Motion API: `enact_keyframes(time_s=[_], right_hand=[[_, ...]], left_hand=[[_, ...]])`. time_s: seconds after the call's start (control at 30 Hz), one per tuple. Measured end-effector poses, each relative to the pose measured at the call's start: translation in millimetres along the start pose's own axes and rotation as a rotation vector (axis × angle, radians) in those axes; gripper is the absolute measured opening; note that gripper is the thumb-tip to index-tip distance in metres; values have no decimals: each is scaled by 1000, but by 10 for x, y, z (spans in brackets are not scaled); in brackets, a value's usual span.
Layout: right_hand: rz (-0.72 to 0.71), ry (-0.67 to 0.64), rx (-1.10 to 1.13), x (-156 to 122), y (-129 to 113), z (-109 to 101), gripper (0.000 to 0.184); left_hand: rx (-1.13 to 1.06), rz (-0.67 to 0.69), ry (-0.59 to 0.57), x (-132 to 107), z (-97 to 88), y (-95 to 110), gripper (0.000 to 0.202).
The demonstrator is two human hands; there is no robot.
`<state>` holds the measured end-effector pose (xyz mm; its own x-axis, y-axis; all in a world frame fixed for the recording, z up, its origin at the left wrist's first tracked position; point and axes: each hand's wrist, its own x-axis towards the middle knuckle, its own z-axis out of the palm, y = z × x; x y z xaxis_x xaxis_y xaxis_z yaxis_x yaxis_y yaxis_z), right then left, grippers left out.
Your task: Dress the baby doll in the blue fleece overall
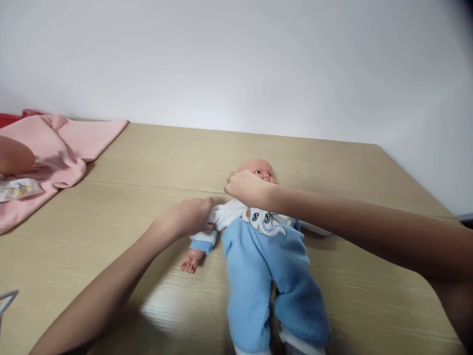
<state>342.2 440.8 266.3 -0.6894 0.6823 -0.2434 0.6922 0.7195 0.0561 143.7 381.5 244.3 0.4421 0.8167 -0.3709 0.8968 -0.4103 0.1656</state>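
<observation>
Blue-trousered legs of the baby doll point toward the camera and its head points away, so its long axis runs straight out along the bench. The left hand is pinched closed on the white sleeve at the doll's shoulder. The right hand, reaching in from the other side, has its fingers curled tight on the collar under the chin.

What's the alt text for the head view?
Two bare hands work on a doll in a blue suit lying face up on a wooden table: left hand grips its white sleeve, right hand sits by its chin. A pink cloth lies far left.
</observation>
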Motion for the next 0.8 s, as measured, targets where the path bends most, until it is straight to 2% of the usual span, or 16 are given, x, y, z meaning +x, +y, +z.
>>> enact_keyframes(time_s=[0.17,0.27,0.33,0.4,0.5,0.57,0.63,0.73,0.8], right_hand=[[-107,116,152,-192,189,-7,29],[-138,285,349,-466,302,2,17],[-100,491,543,-752,379,75,19],[-42,594,573,-1109,473,225,19],[164,547,567,-1713,653,580,26],[264,451,592,-2103,773,867,35],[350,435,626,-2431,857,1157,49],[424,445,655,-2733,871,1531,70],[448,487,658,-2809,816,1713,69]], left_hand=[[26,13,43,11,-31,-6,24],[13,14,38,18,-54,0,26],[-4,12,23,27,-61,-18,31],[7,50,39,4,-83,-37,35],[-9,208,140,-109,-175,24,39],[-119,323,229,-184,-254,184,42],[-223,433,317,-187,-305,446,42],[-165,575,378,0,-288,934,41],[-70,581,371,210,-236,1226,43]])
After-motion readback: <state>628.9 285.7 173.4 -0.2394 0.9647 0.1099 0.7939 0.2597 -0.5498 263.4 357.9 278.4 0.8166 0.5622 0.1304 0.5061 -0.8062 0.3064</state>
